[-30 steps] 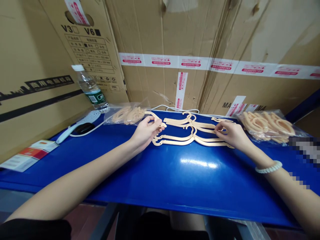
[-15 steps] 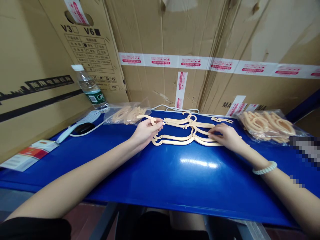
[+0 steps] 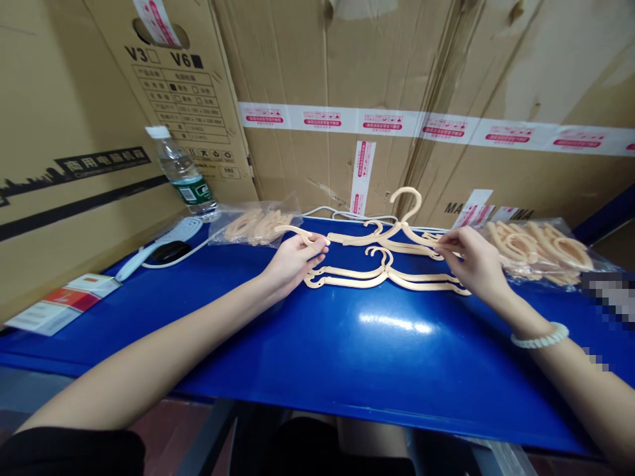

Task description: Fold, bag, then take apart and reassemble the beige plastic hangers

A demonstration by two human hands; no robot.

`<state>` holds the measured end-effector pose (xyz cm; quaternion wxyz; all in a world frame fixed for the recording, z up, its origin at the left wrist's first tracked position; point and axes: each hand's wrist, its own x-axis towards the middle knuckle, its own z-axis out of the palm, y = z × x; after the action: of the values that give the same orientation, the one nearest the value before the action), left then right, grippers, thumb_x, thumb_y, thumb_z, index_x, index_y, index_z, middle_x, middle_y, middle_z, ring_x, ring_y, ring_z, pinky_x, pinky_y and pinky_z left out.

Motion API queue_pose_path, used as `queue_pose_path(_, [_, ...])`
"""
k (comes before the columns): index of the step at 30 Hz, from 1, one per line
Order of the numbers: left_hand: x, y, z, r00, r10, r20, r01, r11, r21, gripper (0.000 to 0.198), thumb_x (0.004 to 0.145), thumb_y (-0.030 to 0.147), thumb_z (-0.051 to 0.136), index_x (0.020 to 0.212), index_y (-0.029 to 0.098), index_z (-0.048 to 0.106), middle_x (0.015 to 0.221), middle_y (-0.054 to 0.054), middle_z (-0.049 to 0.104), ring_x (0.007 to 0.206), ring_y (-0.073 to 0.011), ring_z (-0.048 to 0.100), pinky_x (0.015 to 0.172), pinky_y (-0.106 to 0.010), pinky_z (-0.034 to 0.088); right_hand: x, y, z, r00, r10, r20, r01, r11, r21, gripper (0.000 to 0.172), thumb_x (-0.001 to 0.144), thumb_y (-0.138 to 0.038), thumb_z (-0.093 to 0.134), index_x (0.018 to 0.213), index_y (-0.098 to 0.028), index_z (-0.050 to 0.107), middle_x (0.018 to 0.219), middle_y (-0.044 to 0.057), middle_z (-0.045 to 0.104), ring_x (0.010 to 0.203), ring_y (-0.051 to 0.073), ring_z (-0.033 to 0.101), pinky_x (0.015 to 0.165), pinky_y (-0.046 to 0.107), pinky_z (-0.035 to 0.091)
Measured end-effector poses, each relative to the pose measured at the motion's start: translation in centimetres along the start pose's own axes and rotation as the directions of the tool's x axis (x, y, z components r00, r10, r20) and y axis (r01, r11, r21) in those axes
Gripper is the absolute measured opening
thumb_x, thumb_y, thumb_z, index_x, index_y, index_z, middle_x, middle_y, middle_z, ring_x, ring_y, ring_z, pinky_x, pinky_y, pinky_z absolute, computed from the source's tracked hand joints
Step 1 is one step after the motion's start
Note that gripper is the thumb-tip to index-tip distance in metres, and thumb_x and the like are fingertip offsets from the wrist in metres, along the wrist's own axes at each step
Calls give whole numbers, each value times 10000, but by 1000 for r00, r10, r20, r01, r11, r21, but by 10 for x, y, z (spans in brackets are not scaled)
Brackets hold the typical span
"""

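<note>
My left hand (image 3: 297,259) is closed in a pinch on a curved beige hanger piece (image 3: 292,230). Its fingertips are at the left end of a beige plastic hanger (image 3: 362,239); whether the two parts join is hidden. That hanger is tilted up, its hook standing in front of the cardboard. At its right end, my right hand (image 3: 471,264) pinches the hanger's arm between thumb and fingers. More beige hangers (image 3: 347,281) lie side by side on the blue table (image 3: 317,350), below and between my hands, and another rests behind the raised one.
Clear bags of beige hanger parts (image 3: 540,251) (image 3: 253,228) lie at the right and left. A water bottle (image 3: 186,175), a pale hairbrush (image 3: 153,248), a black oval object (image 3: 171,253) and a red-white packet (image 3: 69,301) are at left. Cardboard boxes (image 3: 317,172) stand behind. A white cable (image 3: 342,213) runs along the back.
The hanger between my hands has come up, its hook now raised above the others. My right hand has shifted right to its end. My left hand has barely moved.
</note>
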<state>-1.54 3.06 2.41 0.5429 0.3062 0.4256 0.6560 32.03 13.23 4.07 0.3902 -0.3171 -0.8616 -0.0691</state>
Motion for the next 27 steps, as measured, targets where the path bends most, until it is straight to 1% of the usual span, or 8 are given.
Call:
queue_pose_path(3, [0,-1,-2,999,4,46,-4,1000,-1,116,820,125,739,768,143,638,921,-34,668,943,-149,626,916,-322,476,3,-6,-5,997,-77,27,76,996,45,91,943,-252,585,1020,-222,622,893,72,607,811,246,627,722,377,524])
queue_pose_path(6, [-1,-2,-2,994,2,113,-2,1000,3,135,858,140,710,767,147,611,1093,-64,678,1075,-182,614,981,-369,465,4,-10,-7,989,-137,59,131,987,95,88,954,-238,572,1016,-230,634,922,72,597,838,240,622,740,371,517])
queue_pose_path(9, [-2,-1,-1,980,1,199,3,1000,-21,148,876,135,693,771,146,590,1165,-81,679,1081,-198,635,978,-384,484,4,-13,-7,983,-154,99,140,981,134,79,960,-225,564,1012,-234,623,950,74,616,862,239,629,761,370,512])
queue_pose_path(12, [-4,0,0,967,-24,253,33,999,-31,134,889,137,681,790,144,591,1094,-91,704,969,-195,685,892,-348,521,4,-14,-7,981,-151,125,131,978,161,72,967,-224,553,1006,-231,613,952,74,643,863,238,639,763,366,507])
queue_pose_path(15, [-5,1,1,964,-56,260,64,998,-22,111,899,114,653,802,137,602,1027,-90,711,866,-184,705,789,-302,532,4,-14,-7,983,-128,131,107,982,157,69,969,-254,549,982,-229,612,919,74,659,819,236,641,730,363,503])
queue_pose_path(17, [-7,3,3,965,-70,251,78,997,-19,114,895,92,643,795,133,604,1008,-89,708,833,-178,707,757,-289,531,4,-14,-8,986,-109,128,89,985,148,81,969,-277,548,964,-229,613,894,74,667,799,238,644,719,366,503])
queue_pose_path(23, [-9,6,5,970,-99,224,109,994,-34,134,870,69,656,766,128,595,979,-94,696,808,-177,700,749,-298,526,3,-18,-11,992,-13,127,-2,993,115,146,970,-334,520,939,-242,628,872,85,695,808,263,674,747,403,532])
queue_pose_path(27, [-8,6,4,971,-98,216,110,993,-43,143,857,53,659,760,131,589,938,-92,701,800,-177,701,774,-311,533,3,-19,-11,993,6,114,-18,994,104,165,972,-363,521,943,-248,637,892,84,712,824,273,689,752,411,548])
